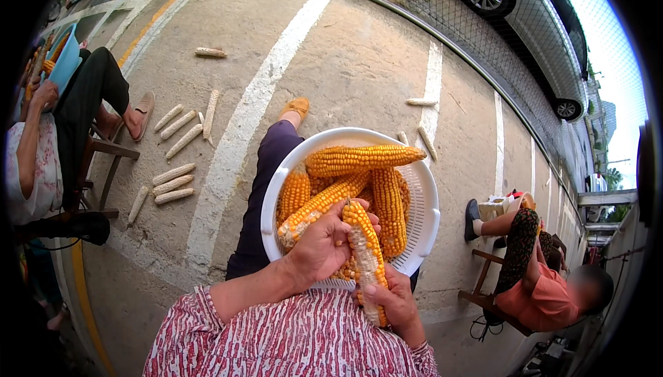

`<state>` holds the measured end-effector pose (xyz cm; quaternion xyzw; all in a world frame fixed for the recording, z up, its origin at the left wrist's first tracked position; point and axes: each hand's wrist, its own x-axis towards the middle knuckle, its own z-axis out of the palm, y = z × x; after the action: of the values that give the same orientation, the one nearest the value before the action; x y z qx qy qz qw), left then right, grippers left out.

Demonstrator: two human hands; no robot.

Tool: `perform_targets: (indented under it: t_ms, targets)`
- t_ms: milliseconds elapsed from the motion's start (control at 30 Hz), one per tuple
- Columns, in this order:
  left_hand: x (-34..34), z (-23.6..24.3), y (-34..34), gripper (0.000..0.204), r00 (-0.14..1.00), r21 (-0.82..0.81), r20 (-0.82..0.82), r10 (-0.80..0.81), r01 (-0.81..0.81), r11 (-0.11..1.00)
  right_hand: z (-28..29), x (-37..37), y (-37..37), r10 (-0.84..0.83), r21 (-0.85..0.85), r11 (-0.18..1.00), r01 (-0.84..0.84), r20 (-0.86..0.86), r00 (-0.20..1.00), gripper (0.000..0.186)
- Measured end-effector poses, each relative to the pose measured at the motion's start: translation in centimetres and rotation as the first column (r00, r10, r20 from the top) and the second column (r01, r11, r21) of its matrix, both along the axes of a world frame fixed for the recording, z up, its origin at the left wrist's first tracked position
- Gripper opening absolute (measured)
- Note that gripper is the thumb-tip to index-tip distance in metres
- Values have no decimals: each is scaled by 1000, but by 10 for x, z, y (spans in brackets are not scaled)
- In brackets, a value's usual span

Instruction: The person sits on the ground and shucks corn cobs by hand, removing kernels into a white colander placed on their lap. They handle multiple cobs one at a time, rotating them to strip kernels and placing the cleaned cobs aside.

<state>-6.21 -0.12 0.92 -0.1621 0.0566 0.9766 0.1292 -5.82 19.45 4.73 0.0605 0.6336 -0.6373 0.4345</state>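
Observation:
A partly stripped corn cob is held upright over my lap, its bare whitish stretch running between rows of yellow kernels. My right hand wraps round its lower end. At its upper part, the fingers of my left hand close on the kernels. Beneath, a white plastic basket rests on my lap. Whole cobs lie in it: one long cob across the top, another on the right, one more at the left. A partly stripped cob lies under my left hand. Loose kernels show between them.
Several bare cobs lie on the concrete at left, with a few beyond the basket. A person sits at far left with a blue basin. Another person sits at right. A mesh fence separates parked cars.

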Motion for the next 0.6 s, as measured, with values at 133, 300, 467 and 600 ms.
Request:
perform_targets:
  t_ms: [133,300,467,600]
  targets:
    - [0,-3,1,38,1000,2,5,0,0,1000,-1,0,-1,-55,-31,998,56,38,998,44]
    - [1,-3,3,35,1000,-37,0,12,-11,999,-2,0,1,-27,-25,999,28,21,999,44]
    - [-1,-10,5,32,998,-75,-51,28,-32,997,-2,2,0,17,4,1000,-17,-44,999,42]
    - [-2,-13,4,32,995,-159,-95,28,-43,986,2,2,-2,84,66,995,-77,-106,991,42]
